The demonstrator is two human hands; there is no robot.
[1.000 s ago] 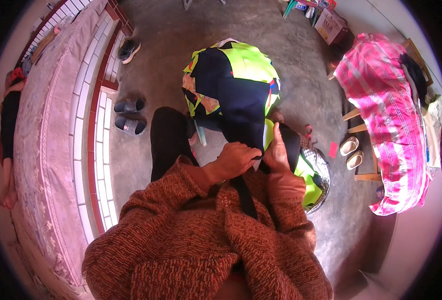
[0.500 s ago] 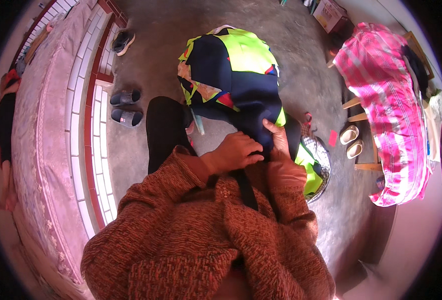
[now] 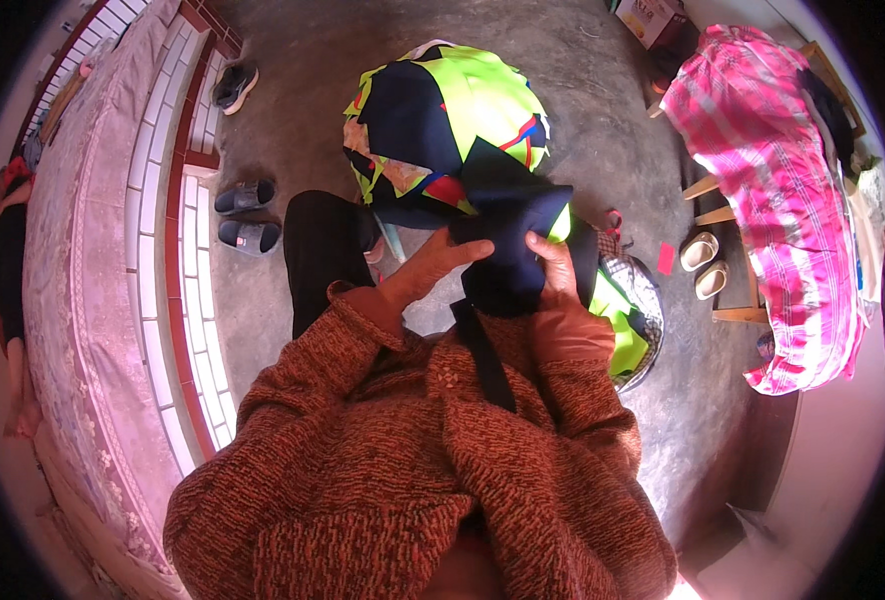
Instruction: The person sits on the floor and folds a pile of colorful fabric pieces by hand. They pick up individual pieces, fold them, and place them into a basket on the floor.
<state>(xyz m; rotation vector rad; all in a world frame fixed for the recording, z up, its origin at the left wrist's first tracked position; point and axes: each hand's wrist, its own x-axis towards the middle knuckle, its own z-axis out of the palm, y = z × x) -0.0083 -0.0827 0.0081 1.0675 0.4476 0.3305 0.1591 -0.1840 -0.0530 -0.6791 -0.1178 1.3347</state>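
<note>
A dark navy piece of cloth [image 3: 515,235] is stretched between my hands over my lap, its far end overlapping the near side of a heap. My left hand [image 3: 431,268] pinches its left edge, thumb on top. On its right edge, my right hand [image 3: 560,280] grips with the thumb pressed on the cloth and the other fingers hidden beneath. The rounded heap of neon yellow, navy, red and patterned fabric pieces [image 3: 488,95] lies just beyond. A black strap [image 3: 483,355] hangs down the front of my brown knitted sweater.
Right of my lap, a checked basket or bag [image 3: 651,300] holds neon yellow cloth [image 3: 618,335]. Grey slippers [image 3: 250,237] and a dark shoe [image 3: 235,87] lie left. A pink plaid cover [image 3: 768,190] drapes over wooden furniture, with beige shoes [image 3: 703,250] beside it.
My left hand has moved left and opened out from a closed grasp to pinch the cloth's edge. The navy cloth has come up off the heap and is spread between my hands.
</note>
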